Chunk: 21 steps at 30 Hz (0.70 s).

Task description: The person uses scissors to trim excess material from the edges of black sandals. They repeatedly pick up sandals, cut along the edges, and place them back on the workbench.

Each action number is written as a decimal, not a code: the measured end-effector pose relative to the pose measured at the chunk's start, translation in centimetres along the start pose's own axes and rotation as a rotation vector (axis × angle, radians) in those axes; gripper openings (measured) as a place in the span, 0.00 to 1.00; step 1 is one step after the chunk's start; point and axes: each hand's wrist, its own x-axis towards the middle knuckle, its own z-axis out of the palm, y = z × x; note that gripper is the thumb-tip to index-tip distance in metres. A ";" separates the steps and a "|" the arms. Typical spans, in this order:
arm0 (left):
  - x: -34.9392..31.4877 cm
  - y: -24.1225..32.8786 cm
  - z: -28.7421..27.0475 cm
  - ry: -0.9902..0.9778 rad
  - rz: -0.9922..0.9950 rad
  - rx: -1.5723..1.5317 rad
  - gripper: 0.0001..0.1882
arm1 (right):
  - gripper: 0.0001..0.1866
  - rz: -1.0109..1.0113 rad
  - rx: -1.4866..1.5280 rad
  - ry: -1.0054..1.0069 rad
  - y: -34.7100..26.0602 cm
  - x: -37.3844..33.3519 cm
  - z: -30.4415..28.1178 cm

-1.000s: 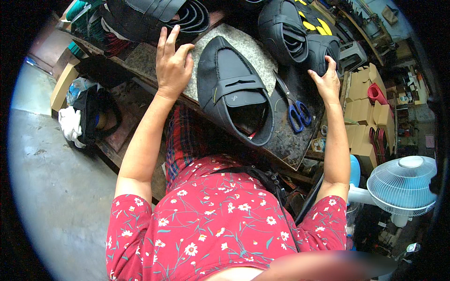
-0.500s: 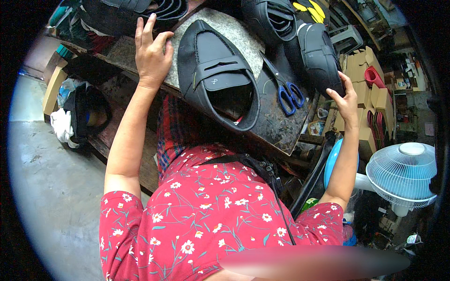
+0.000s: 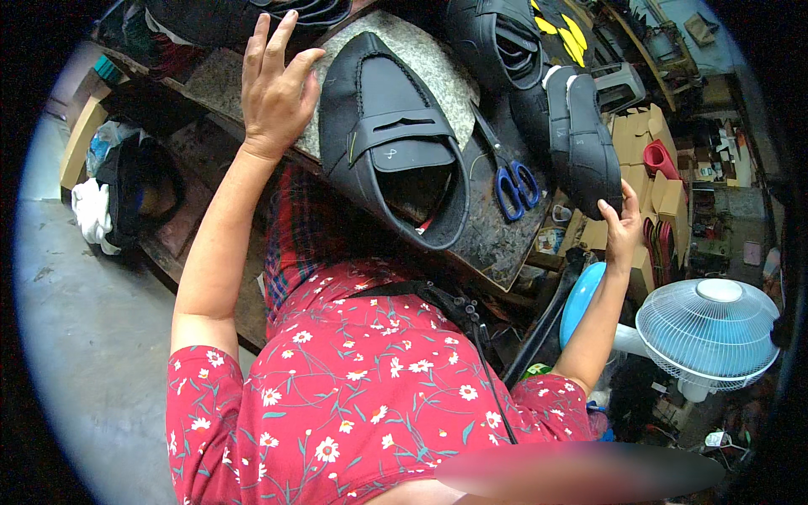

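Note:
A black loafer upper (image 3: 341, 109) lies in front of me on a pale stone slab (image 3: 404, 38), its toe pointing away and its wide opening towards me. My left hand (image 3: 279, 97) is raised at its left side, fingers spread, holding nothing. At the right, my right hand (image 3: 621, 231) pinches the near end of another black shoe upper (image 3: 581, 139) between thumb and fingers. This one is tilted on its side, with pale edging at its far end. Between the two uppers lie scissors (image 3: 511, 189) with blue handles.
More black uppers (image 3: 497, 38) are nested at the back, beside yellow pieces (image 3: 572, 38). Another black stack (image 3: 210, 21) sits at the far left. A blue-and-white fan (image 3: 707, 332) stands right, near cardboard boxes (image 3: 631, 139). The dark workbench (image 3: 492, 252) ends close to my body.
My right hand has come nearer to me with the upper it holds, which now hangs more lengthwise. My left hand stays open near the middle upper. The view has shifted slightly.

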 end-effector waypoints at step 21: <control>0.0 -0.2 0.0 -0.033 -0.012 -0.086 0.11 | 0.33 0.032 0.248 0.134 0.8 -6.4 -5.1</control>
